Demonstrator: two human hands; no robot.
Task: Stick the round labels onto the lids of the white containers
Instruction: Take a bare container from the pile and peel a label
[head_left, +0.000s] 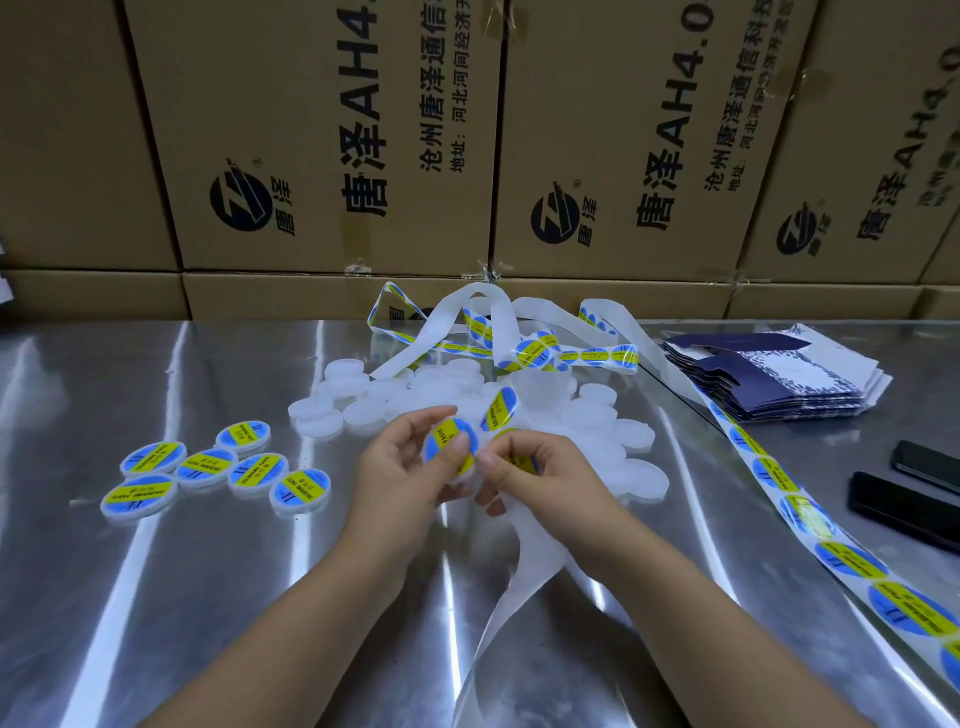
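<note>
My left hand (402, 467) holds a small white container (447, 449) above the table, its lid covered by a round blue-and-yellow label, with the thumb pressing on that label. My right hand (535, 475) pinches the white label strip (524, 545) at another round label (519, 460), right beside the container. A further label (500, 409) stands on the strip just above my hands. Behind them lies a pile of unlabelled white containers (363, 402). Several labelled containers (208, 467) lie grouped at the left.
A long strip of unused labels (831, 530) runs along the right side of the shiny metal table (208, 597). A stack of flat dark-blue boxes (779, 379) lies at the back right, two black phones (904, 499) at the right edge. Cardboard cartons (322, 130) wall off the back.
</note>
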